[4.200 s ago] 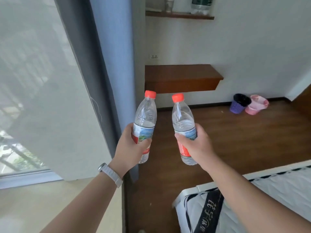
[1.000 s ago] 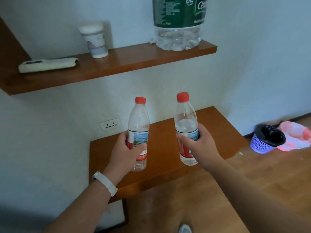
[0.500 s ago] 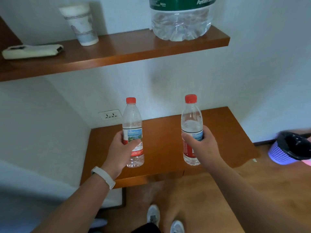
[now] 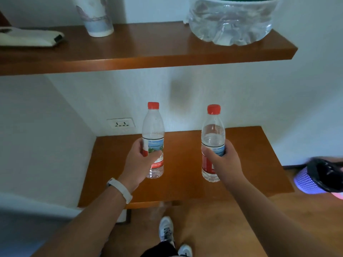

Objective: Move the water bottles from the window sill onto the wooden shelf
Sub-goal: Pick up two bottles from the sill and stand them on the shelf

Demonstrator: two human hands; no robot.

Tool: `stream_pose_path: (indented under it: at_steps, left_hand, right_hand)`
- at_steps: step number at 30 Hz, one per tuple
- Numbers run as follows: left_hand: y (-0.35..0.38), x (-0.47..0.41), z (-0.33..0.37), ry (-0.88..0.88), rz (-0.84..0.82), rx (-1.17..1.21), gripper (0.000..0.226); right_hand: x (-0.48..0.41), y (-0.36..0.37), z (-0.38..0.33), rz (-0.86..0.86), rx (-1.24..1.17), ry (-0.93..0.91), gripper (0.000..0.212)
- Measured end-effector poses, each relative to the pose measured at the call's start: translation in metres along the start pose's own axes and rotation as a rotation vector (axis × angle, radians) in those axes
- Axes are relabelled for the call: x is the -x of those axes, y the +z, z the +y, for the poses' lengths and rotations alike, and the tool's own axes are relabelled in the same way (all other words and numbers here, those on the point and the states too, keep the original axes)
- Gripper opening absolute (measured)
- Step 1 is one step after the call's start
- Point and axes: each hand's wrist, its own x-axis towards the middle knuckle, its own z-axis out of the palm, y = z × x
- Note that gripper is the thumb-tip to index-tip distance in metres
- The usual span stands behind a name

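My left hand [image 4: 141, 160] is wrapped round the label of the left bottle [image 4: 153, 130], thumb across the front. My right hand [image 4: 224, 160] grips the right bottle [image 4: 213, 130] the same way. Both red-capped water bottles are upright at centre frame, well apart, with their bases over the lower wooden shelf [image 4: 250, 164]. I cannot tell whether either base touches the board yet.

That is my main worry. If I let go before a base sits flat, the bottle drops, and a tall, narrow, part-filled bottle tips easily once the water sloshes. Both bases look nearer the shelf's front edge than the wall, so a forward topple would likely roll a bottle off onto the floor.

The upper shelf [image 4: 148, 51] runs across the top of the frame, with a paper cup [image 4: 95, 17] and a large water jug [image 4: 230, 23] close to its front edge. If I pull my hands out too high, I could bump that shelf.
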Motion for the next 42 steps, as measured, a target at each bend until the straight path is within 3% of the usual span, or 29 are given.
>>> stream_pose_path:
  at_steps: [13, 17, 25, 37, 42]
  left_hand:
    - [-0.031, -0.09, -0.022, 0.074, -0.073, -0.097, 0.056]
    - [-0.038, -0.112, -0.03, 0.074, -0.114, -0.059, 0.059]
    - [-0.043, -0.142, -0.047, 0.116, -0.094, -0.058, 0.059]
    - [-0.019, -0.169, -0.074, 0.068, -0.075, -0.092, 0.054]
    - [0.003, -0.192, -0.086, 0.011, -0.027, -0.053, 0.067]
  right_hand:
    - [-0.082, 0.073, -0.019, -0.083, 0.009, 0.025, 0.039]
    - [-0.096, 0.092, -0.022, -0.102, 0.051, 0.002, 0.047]
    - [-0.117, 0.115, -0.017, -0.128, 0.108, -0.008, 0.043]
    - [-0.163, 0.141, 0.035, -0.135, 0.108, 0.013, 0.053]
    - [-0.179, 0.152, 0.056, -0.14, 0.083, 0.043, 0.052]
